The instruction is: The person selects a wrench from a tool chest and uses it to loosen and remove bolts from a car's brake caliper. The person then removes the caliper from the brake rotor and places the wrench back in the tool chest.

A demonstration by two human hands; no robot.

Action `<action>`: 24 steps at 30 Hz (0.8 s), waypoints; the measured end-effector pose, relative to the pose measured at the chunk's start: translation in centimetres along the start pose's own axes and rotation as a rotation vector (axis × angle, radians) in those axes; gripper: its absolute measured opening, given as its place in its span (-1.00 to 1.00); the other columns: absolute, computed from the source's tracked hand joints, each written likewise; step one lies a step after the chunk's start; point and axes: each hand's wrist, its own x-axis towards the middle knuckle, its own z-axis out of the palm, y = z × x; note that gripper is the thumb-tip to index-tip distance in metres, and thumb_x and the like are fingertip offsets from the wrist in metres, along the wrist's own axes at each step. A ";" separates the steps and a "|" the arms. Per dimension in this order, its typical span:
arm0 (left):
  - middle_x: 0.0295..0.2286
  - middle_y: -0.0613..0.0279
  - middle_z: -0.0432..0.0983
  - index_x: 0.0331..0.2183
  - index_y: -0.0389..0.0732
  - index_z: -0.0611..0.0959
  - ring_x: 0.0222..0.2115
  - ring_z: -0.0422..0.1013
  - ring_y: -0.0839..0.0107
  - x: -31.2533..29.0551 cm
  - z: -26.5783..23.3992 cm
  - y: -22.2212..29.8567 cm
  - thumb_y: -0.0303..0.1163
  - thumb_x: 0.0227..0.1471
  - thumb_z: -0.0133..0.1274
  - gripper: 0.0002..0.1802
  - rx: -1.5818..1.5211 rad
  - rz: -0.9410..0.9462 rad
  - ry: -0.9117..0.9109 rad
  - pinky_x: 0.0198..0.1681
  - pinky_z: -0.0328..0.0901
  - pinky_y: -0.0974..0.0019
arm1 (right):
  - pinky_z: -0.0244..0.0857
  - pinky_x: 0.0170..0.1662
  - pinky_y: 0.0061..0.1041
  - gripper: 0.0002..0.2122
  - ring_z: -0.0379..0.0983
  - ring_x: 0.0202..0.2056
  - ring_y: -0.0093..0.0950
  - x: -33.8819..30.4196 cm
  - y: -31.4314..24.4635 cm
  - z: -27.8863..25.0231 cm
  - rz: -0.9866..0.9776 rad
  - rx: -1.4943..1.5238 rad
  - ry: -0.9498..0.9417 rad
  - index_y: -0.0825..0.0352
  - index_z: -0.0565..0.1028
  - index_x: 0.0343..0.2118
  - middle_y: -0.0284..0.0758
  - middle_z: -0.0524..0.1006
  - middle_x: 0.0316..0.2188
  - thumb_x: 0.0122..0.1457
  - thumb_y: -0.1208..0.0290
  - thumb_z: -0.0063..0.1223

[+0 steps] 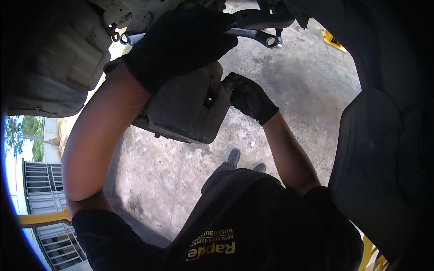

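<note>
My left hand (185, 47), in a black glove, is raised among the parts under a vehicle. Its fingers are closed round a silver box-end wrench (246, 32), with a ring end showing on either side of the hand. The right-hand ring lies beside a small metal fastener (279, 39) below a dark curved arm (264, 19). My right hand (253, 98), also gloved in black, is lower and to the right. Its fingers are curled in at the edge of a dark box-shaped housing (181, 104); what they grip, if anything, is hidden.
A dark panel (58, 54) hangs at upper left, and a large dark curved liner (373, 131) stands on the right. Below lies a stained concrete floor (149, 180). Yellow metal parts show at upper right (333, 40), and a yellow bar (45, 219) at lower left.
</note>
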 end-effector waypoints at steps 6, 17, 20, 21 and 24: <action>-0.48 -0.06 0.62 -0.10 -0.20 0.62 -0.42 0.59 -0.02 1.7 -1.9 1.5 -0.21 0.15 0.06 -0.65 -0.093 -0.245 -0.321 -0.27 0.47 -0.03 | 0.46 0.03 -0.21 -0.71 0.58 -0.06 -0.26 -0.6 0.0 0.0 -0.036 -0.074 -0.008 0.33 0.50 0.02 -0.17 0.60 -0.04 0.43 0.24 -0.07; -0.48 0.00 0.61 -0.26 -0.21 0.66 -0.40 0.57 0.02 1.2 -2.1 1.5 -0.23 0.11 0.09 -0.74 -0.138 -0.179 -0.209 -0.26 0.46 0.01 | 0.44 0.10 -0.18 -0.67 0.54 0.02 -0.27 -0.8 0.0 0.6 -0.012 -0.039 0.031 0.36 0.49 0.05 -0.14 0.55 0.05 0.43 0.21 -0.09; -0.49 0.02 0.60 -0.30 -0.19 0.68 -0.42 0.56 0.04 1.1 -1.6 1.2 -0.22 0.09 0.11 -0.76 -0.121 -0.028 -0.053 -0.28 0.45 0.03 | 0.44 0.11 -0.20 -0.69 0.56 -0.02 -0.26 -0.6 -0.1 0.7 -0.019 0.109 -0.059 0.38 0.49 0.06 -0.12 0.57 0.03 0.43 0.27 -0.08; -0.50 0.03 0.60 -0.30 -0.19 0.68 -0.42 0.56 0.05 1.1 -1.5 1.1 -0.22 0.08 0.12 -0.75 -0.113 -0.034 -0.059 -0.29 0.45 0.03 | 0.43 0.12 -0.20 -0.68 0.56 -0.01 -0.26 -0.5 -0.1 0.7 -0.026 0.108 -0.079 0.40 0.48 0.07 -0.12 0.56 0.04 0.44 0.28 -0.09; -0.51 0.04 0.59 -0.30 -0.18 0.68 -0.43 0.56 0.05 1.0 -0.9 0.8 -0.21 0.08 0.13 -0.75 -0.086 -0.028 -0.077 -0.29 0.45 0.04 | 0.41 0.15 -0.21 -0.67 0.54 0.02 -0.26 -0.3 -0.1 0.8 -0.020 -0.032 0.086 0.42 0.47 0.09 -0.11 0.55 0.07 0.45 0.29 -0.12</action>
